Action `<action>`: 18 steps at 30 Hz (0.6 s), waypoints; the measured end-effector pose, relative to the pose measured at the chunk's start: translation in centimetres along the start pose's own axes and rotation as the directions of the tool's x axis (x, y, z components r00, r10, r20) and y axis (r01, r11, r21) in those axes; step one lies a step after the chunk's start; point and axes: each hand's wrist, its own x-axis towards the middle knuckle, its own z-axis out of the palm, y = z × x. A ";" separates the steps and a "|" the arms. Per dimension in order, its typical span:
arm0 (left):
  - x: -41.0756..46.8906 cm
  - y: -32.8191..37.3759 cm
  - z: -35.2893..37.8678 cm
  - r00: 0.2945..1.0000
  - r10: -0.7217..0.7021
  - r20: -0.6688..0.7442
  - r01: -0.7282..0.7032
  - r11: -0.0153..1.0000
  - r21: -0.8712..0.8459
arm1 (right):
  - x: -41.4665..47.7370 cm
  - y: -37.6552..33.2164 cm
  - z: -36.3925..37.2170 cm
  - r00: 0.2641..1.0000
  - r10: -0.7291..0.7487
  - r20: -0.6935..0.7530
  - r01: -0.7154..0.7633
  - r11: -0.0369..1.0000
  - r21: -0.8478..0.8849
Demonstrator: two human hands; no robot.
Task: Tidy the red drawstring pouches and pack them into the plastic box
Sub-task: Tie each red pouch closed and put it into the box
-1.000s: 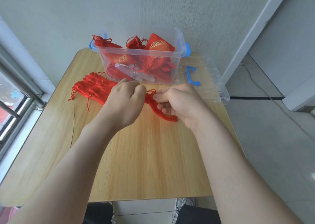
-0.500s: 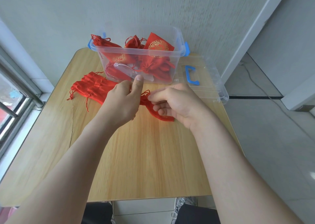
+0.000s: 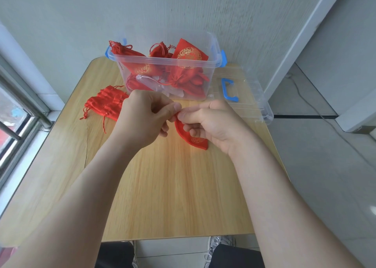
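One pouch (image 3: 195,140) sits at the centre of the frame, just above the table (image 3: 173,196). Its long axis slants, with the gathered mouth up and to the left and the bottom corner, which has a gold print near it, down and to the right. The left hand (image 3: 142,119) has thumb and forefinger pressed together on the mouth end. The right hand (image 3: 213,125) pinches the same end from the other side, its other fingers curled round the cloth.

To the left, partly behind the left hand, is a flat pile (image 3: 105,104) of more red pouches with cords trailing; I cannot count them. Above the hands stands one clear box (image 3: 212,49) with two blue clips, holding at least four pouches jumbled at all angles. Its single lid (image 3: 252,100) lies flat to the right of it, with one blue handle (image 3: 229,90).

The table is pale wood grain with rounded corners and is pushed against a grey wall (image 3: 183,13). A window (image 3: 12,113) runs down the left edge. Grey floor (image 3: 325,176) shows at the right, crossed by a cable (image 3: 317,108).
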 end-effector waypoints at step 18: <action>0.5 -1.5 0.8 0.998 0.050 -0.032 -0.033 0.922 0.387 | 0.0 0.6 0.0 0.959 -0.278 -0.049 0.209 0.814 -0.541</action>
